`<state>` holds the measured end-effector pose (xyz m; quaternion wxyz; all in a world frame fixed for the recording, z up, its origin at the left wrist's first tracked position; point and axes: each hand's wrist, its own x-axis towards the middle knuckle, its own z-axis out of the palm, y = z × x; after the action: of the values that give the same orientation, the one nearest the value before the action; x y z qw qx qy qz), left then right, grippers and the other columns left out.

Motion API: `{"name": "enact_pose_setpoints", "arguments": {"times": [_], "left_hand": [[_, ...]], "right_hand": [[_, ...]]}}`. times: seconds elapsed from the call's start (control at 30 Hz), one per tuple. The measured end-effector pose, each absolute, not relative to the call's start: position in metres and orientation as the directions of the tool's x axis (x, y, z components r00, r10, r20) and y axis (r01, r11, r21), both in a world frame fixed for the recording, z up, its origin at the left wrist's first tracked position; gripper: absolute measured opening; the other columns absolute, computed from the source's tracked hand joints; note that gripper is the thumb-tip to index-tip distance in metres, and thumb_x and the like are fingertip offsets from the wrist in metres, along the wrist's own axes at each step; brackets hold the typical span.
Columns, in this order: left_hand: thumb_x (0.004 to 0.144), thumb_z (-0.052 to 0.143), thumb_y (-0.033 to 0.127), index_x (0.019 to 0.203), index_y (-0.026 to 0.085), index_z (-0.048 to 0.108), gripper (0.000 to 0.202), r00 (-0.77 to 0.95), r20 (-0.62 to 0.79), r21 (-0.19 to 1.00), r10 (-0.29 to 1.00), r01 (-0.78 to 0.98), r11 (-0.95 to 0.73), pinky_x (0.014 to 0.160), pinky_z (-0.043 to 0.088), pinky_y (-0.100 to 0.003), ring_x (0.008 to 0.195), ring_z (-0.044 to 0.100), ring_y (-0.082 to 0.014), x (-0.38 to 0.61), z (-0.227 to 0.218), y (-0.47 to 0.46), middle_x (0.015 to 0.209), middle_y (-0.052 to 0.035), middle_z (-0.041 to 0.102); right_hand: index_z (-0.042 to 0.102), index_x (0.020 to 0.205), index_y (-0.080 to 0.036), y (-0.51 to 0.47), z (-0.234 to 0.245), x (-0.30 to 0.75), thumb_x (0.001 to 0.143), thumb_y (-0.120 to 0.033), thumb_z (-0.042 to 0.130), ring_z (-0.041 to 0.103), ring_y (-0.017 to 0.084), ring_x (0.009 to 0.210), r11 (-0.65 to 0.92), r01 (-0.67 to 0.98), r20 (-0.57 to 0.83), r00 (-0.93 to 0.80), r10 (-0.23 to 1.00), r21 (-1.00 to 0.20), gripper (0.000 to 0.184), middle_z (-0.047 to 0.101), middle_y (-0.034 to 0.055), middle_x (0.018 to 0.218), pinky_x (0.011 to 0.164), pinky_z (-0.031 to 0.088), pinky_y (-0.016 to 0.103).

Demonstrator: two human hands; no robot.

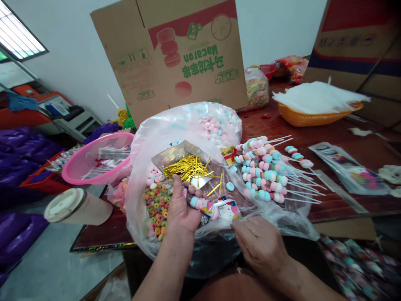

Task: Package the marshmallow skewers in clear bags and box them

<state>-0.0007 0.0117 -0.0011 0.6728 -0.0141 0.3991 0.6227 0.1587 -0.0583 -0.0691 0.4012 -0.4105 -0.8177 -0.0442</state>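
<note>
The table in front of you has a glossy red-brown top (260,124). Directly on it you have a large, spread-open plastic bag (137,184), a yellow-orange basket (305,120) toward your right, flat printed pouches (348,169) nearer you, and a lidded cup (89,207) at your left.

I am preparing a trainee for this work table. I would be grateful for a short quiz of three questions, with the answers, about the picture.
1. Which hand holds the candy skewer?
2. True or false: the pink basket stands to the left of the heap of thin strips.
3. Which colour are these strips? A. purple; B. gold; C. green.

Key:
1. The left hand.
2. True.
3. B.
</note>
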Motion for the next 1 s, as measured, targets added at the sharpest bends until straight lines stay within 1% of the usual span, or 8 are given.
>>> {"name": "enact_pose_setpoints", "arguments": {"times": [0.23, 0.33, 0.4, 0.43, 0.53, 0.6, 0.77, 1.0], "left_hand": [[0.072, 0.063, 0.052, 0.060, 0.017, 0.046, 0.041, -0.041, -0.593, 0.456, 0.804, -0.841, 0.293, 0.048, 0.045, -0.025, 0.038, 0.044, -0.0091, 0.017, -0.005, 0.003, 0.042, 0.0072, 0.042], [0.072, 0.065, 0.050, 0.061, 0.017, 0.049, 0.039, 0.016, -0.522, 0.467, 0.852, -0.831, 0.302, 0.052, 0.047, -0.025, 0.038, 0.044, -0.0080, 0.020, -0.009, 0.001, 0.042, 0.0074, 0.044], [0.068, 0.071, 0.046, 0.062, 0.017, 0.052, 0.035, 0.080, -0.428, 0.505, 0.900, -0.805, 0.311, 0.057, 0.048, -0.026, 0.038, 0.044, -0.0073, 0.024, -0.015, -0.004, 0.040, 0.0082, 0.043], [0.066, 0.074, 0.043, 0.060, 0.017, 0.053, 0.034, 0.114, -0.381, 0.534, 0.918, -0.783, 0.319, 0.058, 0.049, -0.026, 0.038, 0.044, -0.0073, 0.027, -0.018, -0.007, 0.039, 0.0082, 0.043], [0.063, 0.077, 0.038, 0.052, 0.016, 0.053, 0.034, 0.160, -0.315, 0.642, 0.936, -0.691, 0.334, 0.056, 0.046, -0.023, 0.046, 0.051, -0.0099, 0.038, -0.029, -0.020, 0.042, 0.0045, 0.049], [0.066, 0.075, 0.038, 0.056, 0.014, 0.059, 0.030, 0.155, -0.352, 0.714, 0.923, -0.593, 0.372, 0.058, 0.046, -0.022, 0.058, 0.058, -0.0133, 0.041, -0.034, -0.029, 0.052, -0.0003, 0.058], [0.064, 0.077, 0.036, 0.095, 0.018, 0.065, 0.037, 0.200, -0.331, 0.730, 0.922, -0.565, 0.384, 0.079, 0.046, -0.027, 0.086, 0.061, -0.0178, 0.029, -0.031, -0.031, 0.091, -0.0055, 0.068], [0.075, 0.060, 0.052, 0.074, 0.013, 0.065, 0.040, 0.076, -0.427, 0.714, 0.901, -0.584, 0.387, 0.076, 0.048, -0.031, 0.073, 0.064, -0.0194, 0.036, -0.033, -0.020, 0.068, -0.0059, 0.068]], "right_hand": [[0.061, 0.088, -0.011, -0.053, -0.066, 0.154, 0.086, -0.006, 0.040, 0.047, 0.015, 0.054, 0.670, 0.716, 0.718, -0.361, 0.595, -0.196, 0.021, 0.056, 0.0037, 0.058, 0.052, 0.031, 0.030], [0.057, 0.074, -0.015, -0.055, -0.060, 0.147, 0.089, -0.015, 0.038, 0.048, 0.013, 0.052, 0.617, 0.568, 0.549, -0.314, 0.774, -0.545, 0.024, 0.056, 0.0030, 0.058, 0.050, 0.032, 0.026], [0.049, 0.064, -0.018, -0.055, -0.056, 0.140, 0.092, -0.030, 0.036, 0.045, 0.011, 0.046, 0.315, 0.315, 0.206, -0.334, 0.920, -0.895, 0.033, 0.051, -0.0004, 0.051, 0.045, 0.031, 0.023], [0.045, 0.061, -0.019, -0.055, -0.054, 0.136, 0.092, -0.038, 0.035, 0.040, 0.009, 0.041, 0.094, 0.172, 0.025, -0.368, 0.929, -0.981, 0.037, 0.047, -0.0029, 0.046, 0.042, 0.029, 0.021], [0.037, 0.058, -0.021, -0.050, -0.053, 0.127, 0.086, -0.055, 0.036, 0.024, 0.007, 0.032, -0.306, -0.124, -0.236, -0.394, 0.888, -0.944, 0.044, 0.032, -0.0085, 0.036, 0.035, 0.020, 0.020], [0.041, 0.059, -0.020, -0.047, -0.054, 0.127, 0.084, -0.054, 0.042, 0.029, 0.007, 0.035, -0.237, -0.135, -0.190, -0.292, 0.937, -0.962, 0.042, 0.035, -0.0075, 0.038, 0.037, 0.023, 0.021], [0.057, 0.073, -0.017, -0.043, -0.059, 0.144, 0.089, -0.035, 0.042, 0.053, 0.013, 0.056, 0.177, 0.242, 0.154, -0.112, 0.982, -0.954, 0.028, 0.058, 0.0010, 0.062, 0.053, 0.039, 0.023], [0.056, 0.070, -0.015, -0.047, -0.067, 0.136, 0.090, -0.019, 0.036, 0.054, 0.013, 0.049, 0.443, 0.594, 0.450, -0.149, 0.881, -0.671, 0.028, 0.059, 0.0032, 0.056, 0.050, 0.035, 0.023]]}}
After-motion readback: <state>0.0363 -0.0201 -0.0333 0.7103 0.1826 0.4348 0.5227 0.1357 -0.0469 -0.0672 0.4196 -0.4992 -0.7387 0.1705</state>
